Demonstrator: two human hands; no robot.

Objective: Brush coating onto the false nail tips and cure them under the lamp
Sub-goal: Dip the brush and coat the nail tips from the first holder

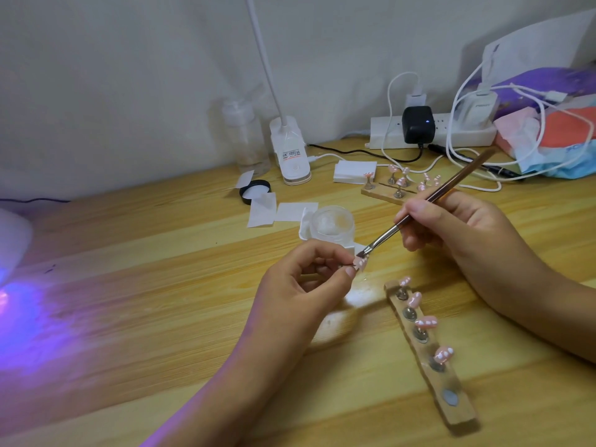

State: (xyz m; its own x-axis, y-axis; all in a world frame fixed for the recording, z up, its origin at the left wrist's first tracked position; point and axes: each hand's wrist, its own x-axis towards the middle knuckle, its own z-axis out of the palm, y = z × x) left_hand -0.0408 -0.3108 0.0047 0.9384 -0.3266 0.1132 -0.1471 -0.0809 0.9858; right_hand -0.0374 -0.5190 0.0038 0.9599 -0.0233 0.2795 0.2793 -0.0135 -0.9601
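Left hand [309, 282] has a narrow grip, thumb and fingertips pinching one pink nail tip [360, 263] with white dots, just above the worktop [161, 301] about mid-scene. Right hand [458, 227] has its grip closed round a brush [429, 203], held like a pen, and the bristles are touching the far edge of that tip.

Just right of the left hand, on the near side, there's a wooden strip [461, 412] with four more pink tips standing on little pegs, plus one bare metal spot at its near end. A second strip [382, 191] with more tips sits farther back. An open jar [332, 222] of clear stuff sits just beyond the brush tip. The curing lamp [13, 243] is at the far left edge, throwing purple light on the wood.
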